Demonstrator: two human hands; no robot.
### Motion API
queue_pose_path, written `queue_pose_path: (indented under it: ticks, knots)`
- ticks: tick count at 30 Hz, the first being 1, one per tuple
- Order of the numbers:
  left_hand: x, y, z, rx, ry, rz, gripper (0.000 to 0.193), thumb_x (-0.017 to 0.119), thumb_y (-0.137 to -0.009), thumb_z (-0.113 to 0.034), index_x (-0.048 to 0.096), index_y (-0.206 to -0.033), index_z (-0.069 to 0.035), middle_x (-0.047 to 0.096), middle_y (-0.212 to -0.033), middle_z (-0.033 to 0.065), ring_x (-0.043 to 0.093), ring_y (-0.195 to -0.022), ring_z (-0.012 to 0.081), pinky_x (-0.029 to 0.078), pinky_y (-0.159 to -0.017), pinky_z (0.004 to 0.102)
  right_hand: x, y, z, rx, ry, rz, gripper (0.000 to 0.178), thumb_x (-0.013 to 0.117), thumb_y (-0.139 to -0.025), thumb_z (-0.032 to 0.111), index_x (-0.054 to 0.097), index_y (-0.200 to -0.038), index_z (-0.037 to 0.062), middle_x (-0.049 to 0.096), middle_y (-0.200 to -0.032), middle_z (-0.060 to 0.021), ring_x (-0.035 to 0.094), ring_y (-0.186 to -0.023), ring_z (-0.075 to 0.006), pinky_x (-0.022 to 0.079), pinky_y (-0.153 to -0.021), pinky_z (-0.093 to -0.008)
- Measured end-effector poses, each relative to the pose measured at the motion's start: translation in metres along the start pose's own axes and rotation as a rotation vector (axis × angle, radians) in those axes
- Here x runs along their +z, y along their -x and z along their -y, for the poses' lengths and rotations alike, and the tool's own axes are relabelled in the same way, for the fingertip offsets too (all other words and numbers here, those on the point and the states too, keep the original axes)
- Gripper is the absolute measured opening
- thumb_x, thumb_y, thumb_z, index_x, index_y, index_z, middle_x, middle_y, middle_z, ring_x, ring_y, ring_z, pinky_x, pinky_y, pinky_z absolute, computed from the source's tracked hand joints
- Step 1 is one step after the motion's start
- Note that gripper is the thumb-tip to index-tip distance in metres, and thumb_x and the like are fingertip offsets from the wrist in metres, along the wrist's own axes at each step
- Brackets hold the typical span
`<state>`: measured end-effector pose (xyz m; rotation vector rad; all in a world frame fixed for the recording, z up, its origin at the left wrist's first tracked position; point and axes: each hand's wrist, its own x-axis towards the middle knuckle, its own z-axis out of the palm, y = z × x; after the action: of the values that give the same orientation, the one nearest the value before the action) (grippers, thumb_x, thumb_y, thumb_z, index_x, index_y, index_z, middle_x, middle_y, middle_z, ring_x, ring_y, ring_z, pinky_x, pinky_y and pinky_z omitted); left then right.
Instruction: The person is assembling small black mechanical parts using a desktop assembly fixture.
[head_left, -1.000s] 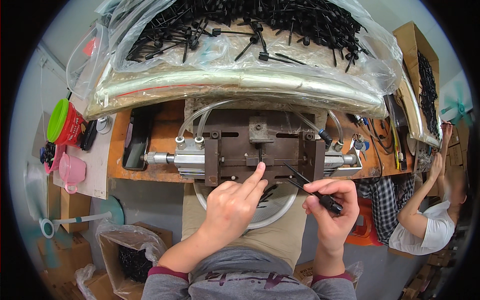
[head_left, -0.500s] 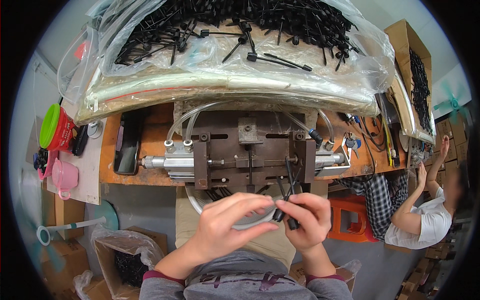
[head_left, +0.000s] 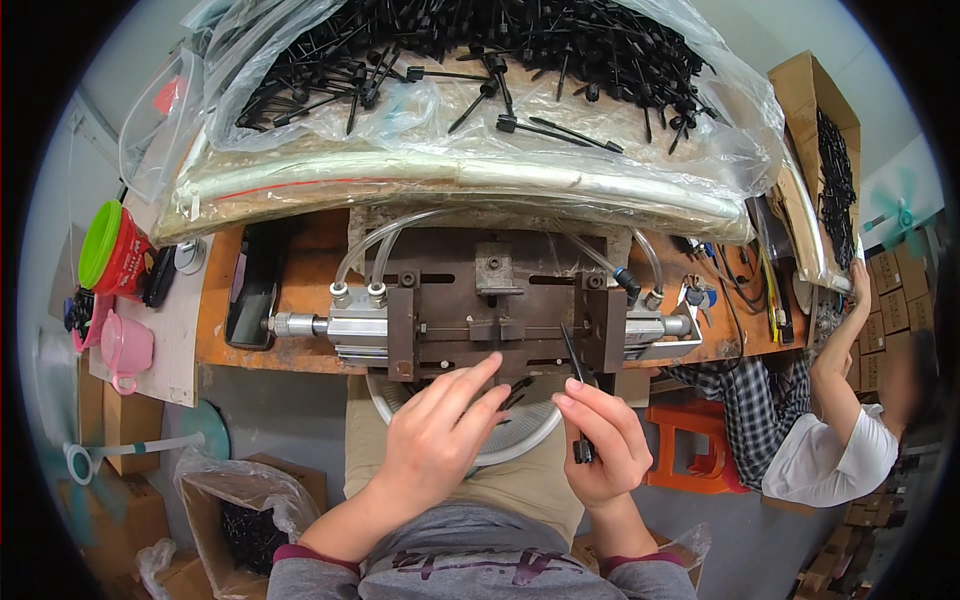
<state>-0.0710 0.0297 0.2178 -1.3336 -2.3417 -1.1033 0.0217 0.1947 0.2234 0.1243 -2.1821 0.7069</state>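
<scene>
The clamping jig (head_left: 545, 305) is matt metal, its 2 air cylinders (head_left: 360, 334) smooth metal — workbench (head_left: 306, 300) scuffed wood, plastic bag (head_left: 590, 172) glossy.

Two hands (head_left: 432, 436), seven and five o'clock! | Black stemmed parts (head_left: 600, 40), uncountable, twelve! | Two silver cylinders (head_left: 357, 327), nine, three | One basket (head_left: 520, 452), six | One orange stool (head_left: 685, 413), four
</scene>
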Motion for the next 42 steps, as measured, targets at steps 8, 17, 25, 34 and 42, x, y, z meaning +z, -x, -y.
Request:
queue_pose_path:
  ticks: [8, 17, 25, 34, 42]
  knots:
    - [0.003, -0.011, 0.004, 0.049, -0.223, 0.096, 0.025, 0.077, -0.071, -0.010, 0.070, -0.094, -0.002, 0.065, -0.125, 0.0131, 0.065, -0.069, 0.0186, 0.052, -0.064, 0.0288, 0.007, 0.004, 0.002, 0.048, -0.108, -0.070, 0.027, 0.069, -0.077, -0.014, 0.065, -0.102, -0.0029, 0.068, -0.106, -0.0184, 0.072, -0.083, -0.0272, 0.060, -0.071, -0.0319]
    - [0.002, -0.013, 0.003, -0.011, -0.205, 0.141, 0.027, 0.079, -0.070, -0.010, 0.071, -0.095, -0.004, 0.066, -0.123, 0.0117, 0.062, -0.058, 0.0186, 0.051, -0.058, 0.0282, -0.001, 0.008, -0.006, -0.018, -0.111, -0.021, 0.025, 0.077, -0.073, -0.006, 0.068, -0.096, -0.0009, 0.072, -0.100, -0.0177, 0.073, -0.079, -0.0252, 0.060, -0.066, -0.0304]
    - [-0.023, -0.010, -0.026, -0.072, 0.460, 0.038, 0.041, 0.088, -0.060, -0.003, 0.070, -0.097, 0.000, 0.071, -0.100, 0.0138, 0.069, -0.074, 0.0193, 0.055, -0.064, 0.0280, 0.004, 0.006, -0.014, -0.173, -0.010, -0.014, 0.022, 0.076, -0.073, 0.001, 0.070, -0.094, -0.0034, 0.070, -0.105, -0.0182, 0.072, -0.080, -0.0257, 0.060, -0.065, -0.0308]
    - [-0.023, -0.001, -0.034, -0.162, 0.263, -0.060, 0.036, 0.083, -0.064, 0.004, 0.070, -0.097, 0.001, 0.063, -0.090, 0.0094, 0.063, -0.076, 0.0168, 0.053, -0.064, 0.0263, 0.013, 0.000, -0.005, -0.128, -0.065, -0.138, 0.032, 0.074, -0.074, 0.001, 0.068, -0.105, -0.0071, 0.067, -0.112, -0.0216, 0.070, -0.090, -0.0302, 0.060, -0.076, -0.0338]
    - [-0.007, -0.003, -0.017, -0.091, 0.022, -0.041, 0.024, 0.078, -0.072, 0.000, 0.068, -0.094, -0.001, 0.067, -0.119, 0.0171, 0.069, -0.087, 0.0268, 0.056, -0.072, 0.0331, 0.001, -0.002, 0.004, 0.008, -0.198, -0.081, 0.041, 0.068, -0.077, -0.007, 0.063, -0.118, -0.0081, 0.063, -0.120, -0.0230, 0.068, -0.104, -0.0330, 0.058, -0.086, -0.0370]
